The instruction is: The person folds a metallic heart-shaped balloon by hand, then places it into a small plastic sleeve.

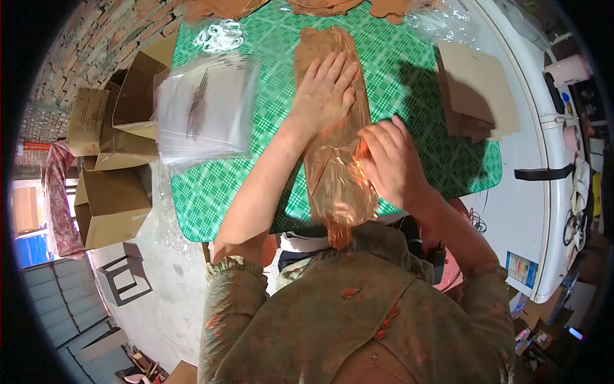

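A long piece of shiny copper-coloured foil lies folded flat on the green checked tabletop, with a narrow tail hanging over the near edge. My left hand rests palm down on its upper part, fingers stretched out. At the foil's right edge, my right hand has curled fingers and thumb closed on the film. Just what lies between those fingertips is partly hidden. To the left lies a stack of clear plastic bags.
White looped strings lie above the bags. More copper foil pieces are at the far edge. Brown cardboard sheets overlap the table's right side. Open cardboard boxes stand left, near a small dark stool.
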`<state>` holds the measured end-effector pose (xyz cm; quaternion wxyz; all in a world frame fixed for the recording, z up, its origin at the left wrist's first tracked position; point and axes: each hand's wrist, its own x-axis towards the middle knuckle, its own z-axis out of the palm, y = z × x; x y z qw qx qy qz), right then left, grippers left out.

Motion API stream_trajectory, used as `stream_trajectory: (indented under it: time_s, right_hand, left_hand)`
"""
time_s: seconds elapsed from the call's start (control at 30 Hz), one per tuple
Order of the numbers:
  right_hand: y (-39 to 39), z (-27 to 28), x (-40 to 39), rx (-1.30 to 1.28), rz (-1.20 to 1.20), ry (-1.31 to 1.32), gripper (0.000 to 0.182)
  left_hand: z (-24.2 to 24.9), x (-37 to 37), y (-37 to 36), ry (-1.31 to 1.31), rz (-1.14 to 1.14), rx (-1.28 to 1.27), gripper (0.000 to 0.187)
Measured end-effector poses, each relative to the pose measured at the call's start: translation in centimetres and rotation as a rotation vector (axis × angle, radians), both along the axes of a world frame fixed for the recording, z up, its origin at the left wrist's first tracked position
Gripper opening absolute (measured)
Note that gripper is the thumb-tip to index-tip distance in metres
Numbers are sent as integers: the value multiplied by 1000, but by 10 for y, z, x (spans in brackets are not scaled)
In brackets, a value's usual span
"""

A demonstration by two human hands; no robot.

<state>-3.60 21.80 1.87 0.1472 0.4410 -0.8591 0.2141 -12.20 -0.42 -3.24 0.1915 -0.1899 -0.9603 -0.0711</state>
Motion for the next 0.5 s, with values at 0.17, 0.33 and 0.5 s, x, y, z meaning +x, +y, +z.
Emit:
stream_trajectory:
  time_s: [0.17, 0.33, 0.5]
  right_hand:
    - [-21, -17, -62, -67, -29, 241, 24]
    - [-28, -27, -113, -37, -21, 340, 15]
    - [-19, -21, -78, -75, 41, 273, 18]
  left_hand:
    - [1, 0, 1, 2, 2, -12, 57]
    - [1, 1, 1, 3, -10, 18, 57]
    - [-1, 0, 0, 19, -7, 27, 57]
